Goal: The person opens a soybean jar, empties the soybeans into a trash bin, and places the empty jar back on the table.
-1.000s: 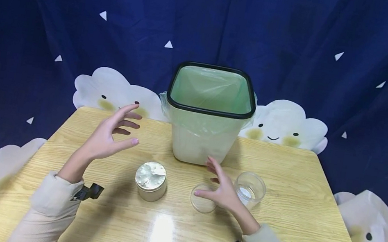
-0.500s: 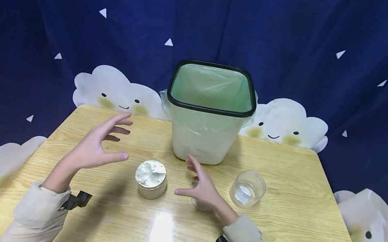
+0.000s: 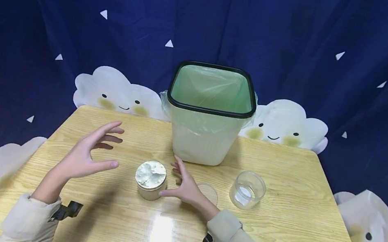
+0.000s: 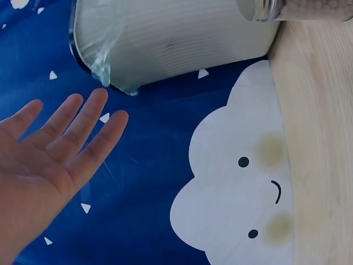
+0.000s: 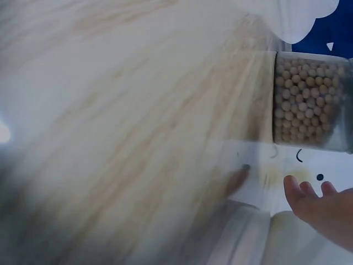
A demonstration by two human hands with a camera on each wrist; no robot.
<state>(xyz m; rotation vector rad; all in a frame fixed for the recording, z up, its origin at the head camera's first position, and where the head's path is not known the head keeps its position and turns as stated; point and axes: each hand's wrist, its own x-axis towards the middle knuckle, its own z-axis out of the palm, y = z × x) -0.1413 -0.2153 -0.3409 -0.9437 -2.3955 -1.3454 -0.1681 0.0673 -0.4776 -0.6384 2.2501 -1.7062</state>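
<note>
A round jar with a crumpled silvery foil top stands on the table. In the right wrist view the same jar shows small beige balls through its clear wall. My right hand is at the jar's right side, fingers spread and thumb tip right at the wall. Left of the jar, my left hand hovers with fingers extended and holds nothing; the left wrist view shows this hand's palm and spread fingers. A clear round lid lies flat behind my right wrist, partly hidden.
A clear, open cup-like container stands to the right of the lid. At the table's far edge is a white bin with a black rim and a pale green liner. A blue curtain hangs behind.
My right hand has moved left, from over the lid to the jar's side, uncovering part of the lid. My left hand has drawn back down and to the left. The jar has stayed put.
</note>
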